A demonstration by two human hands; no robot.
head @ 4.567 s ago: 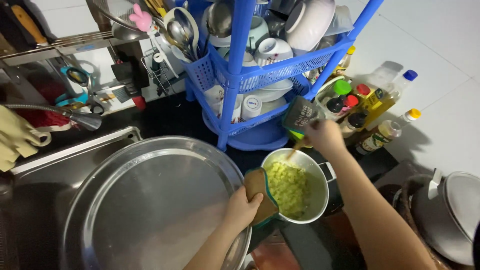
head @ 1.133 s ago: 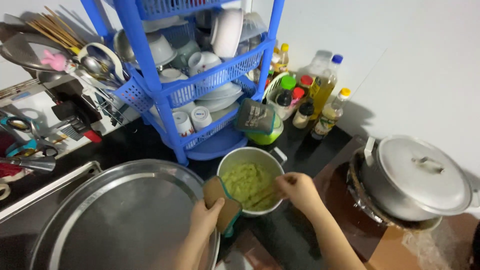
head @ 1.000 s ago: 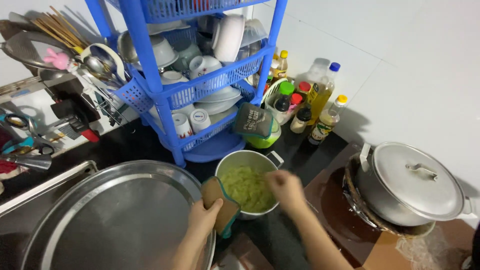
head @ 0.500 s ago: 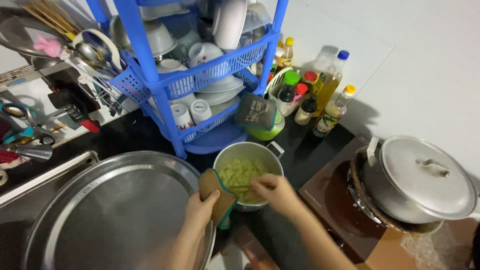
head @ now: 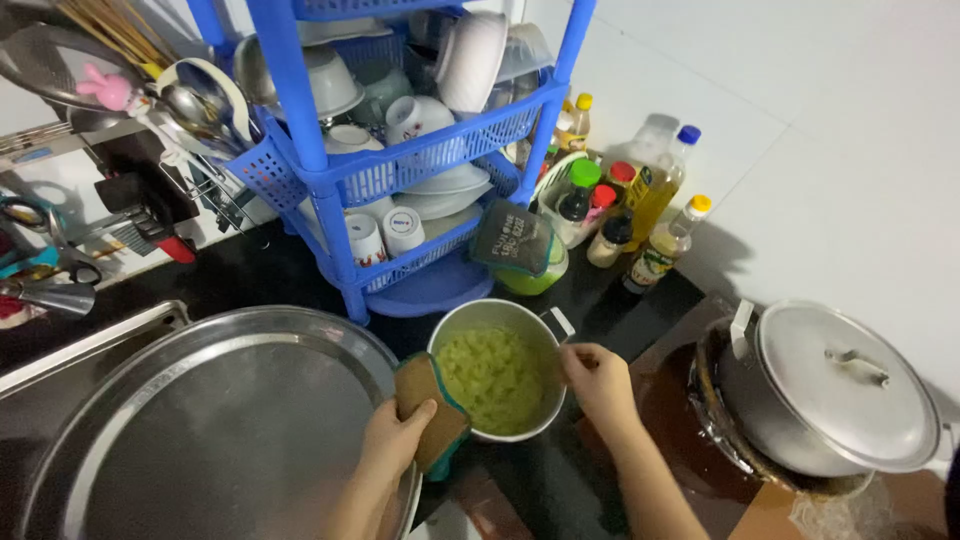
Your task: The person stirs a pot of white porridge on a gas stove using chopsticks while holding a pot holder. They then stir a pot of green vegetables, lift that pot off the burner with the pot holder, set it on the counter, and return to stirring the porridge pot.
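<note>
A: Left hand (head: 392,440) — position and state recorded?

B: It was closed on a brown pot holder with a teal edge (head: 428,410), thumb on top, and the pad was pressed against the near left rim of the small metal pot (head: 545,335)

A: Right hand (head: 600,378)?

B: It was placed at the pot's right rim, fingers curled inward at the edge. Whether the rim was actually gripped could not be told from the head view

A: Location and contents of the pot?

B: The pot was seen on the black counter, just right of the large round metal tray (head: 200,440), with which it appeared to be nearly touching. A pale yellow-green shredded mass (head: 492,375) was noted inside, filling most of the bottom

A: Surroundings?

B: A blue plastic dish rack (head: 330,170) holding cups and bowls was observed behind the pot. A dark pouch against a green container (head: 515,245) was noted just beyond the far rim. Oil and sauce bottles (head: 650,200) were grouped by the white wall. A lidded metal pot (head: 840,390) was recorded on a burner, well apart to the right
</note>
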